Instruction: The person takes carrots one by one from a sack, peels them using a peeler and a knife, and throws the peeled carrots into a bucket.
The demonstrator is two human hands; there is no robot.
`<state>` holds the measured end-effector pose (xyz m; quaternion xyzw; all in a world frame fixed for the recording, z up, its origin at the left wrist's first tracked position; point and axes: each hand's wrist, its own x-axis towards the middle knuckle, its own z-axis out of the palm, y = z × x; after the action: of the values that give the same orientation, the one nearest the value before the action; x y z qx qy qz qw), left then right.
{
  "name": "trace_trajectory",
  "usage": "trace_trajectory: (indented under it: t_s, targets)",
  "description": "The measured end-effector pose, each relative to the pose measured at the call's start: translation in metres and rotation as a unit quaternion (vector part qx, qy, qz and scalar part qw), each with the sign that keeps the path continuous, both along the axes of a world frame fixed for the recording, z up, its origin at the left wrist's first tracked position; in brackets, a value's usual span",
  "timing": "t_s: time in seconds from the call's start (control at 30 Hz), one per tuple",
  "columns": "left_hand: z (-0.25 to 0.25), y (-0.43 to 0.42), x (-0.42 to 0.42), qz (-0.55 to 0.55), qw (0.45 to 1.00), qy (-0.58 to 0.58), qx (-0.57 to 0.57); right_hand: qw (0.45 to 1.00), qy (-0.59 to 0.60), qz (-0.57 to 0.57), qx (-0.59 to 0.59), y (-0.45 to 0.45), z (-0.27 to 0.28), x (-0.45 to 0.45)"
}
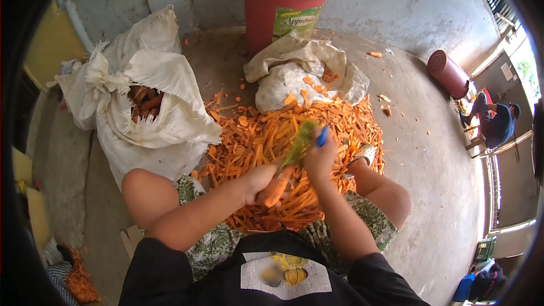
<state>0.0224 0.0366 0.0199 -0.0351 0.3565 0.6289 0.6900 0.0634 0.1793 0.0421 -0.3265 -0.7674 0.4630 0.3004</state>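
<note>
Between my knees lies a wide heap of orange carrot peelings and slices (351, 130). My left hand (262, 184) is closed around a carrot (277, 188), which is partly peeled and points up and away from me. Just to the right, my right hand (321, 158) is closed on a tool with a blue handle (322, 136); its working end is hidden. A blurred green strip (299, 143), perhaps carrot tops or part of the tool, runs between the two hands.
A white sack (161, 153) holding carrots stands at the left. Beyond the heap lie a crumpled sack (283, 82) and a red bin (260, 14). A red drum (449, 73) and a seated person (497, 124) are at the right.
</note>
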Motion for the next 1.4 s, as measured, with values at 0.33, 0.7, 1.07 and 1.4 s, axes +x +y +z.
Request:
trace_trajectory:
  t_s: [0.33,0.7,1.07,1.4]
  targets:
    - [0.005,-0.003,-0.008,-0.022,1.000,-0.019,0.000,0.969,0.140,-0.096,-0.177,0.061,0.002,-0.003]
    - [-0.010,0.008,-0.002,0.121,0.993,-0.013,0.006,0.990,0.008,0.097,-0.104,-0.028,-0.011,0.006]
    - [-0.008,0.008,-0.002,0.039,0.995,0.085,-0.023,0.999,-0.028,0.015,0.020,-0.002,-0.015,-0.004]
    - [-0.004,0.004,-0.006,-0.031,0.997,0.074,0.000,0.985,0.102,-0.102,-0.099,0.066,-0.009,-0.006]
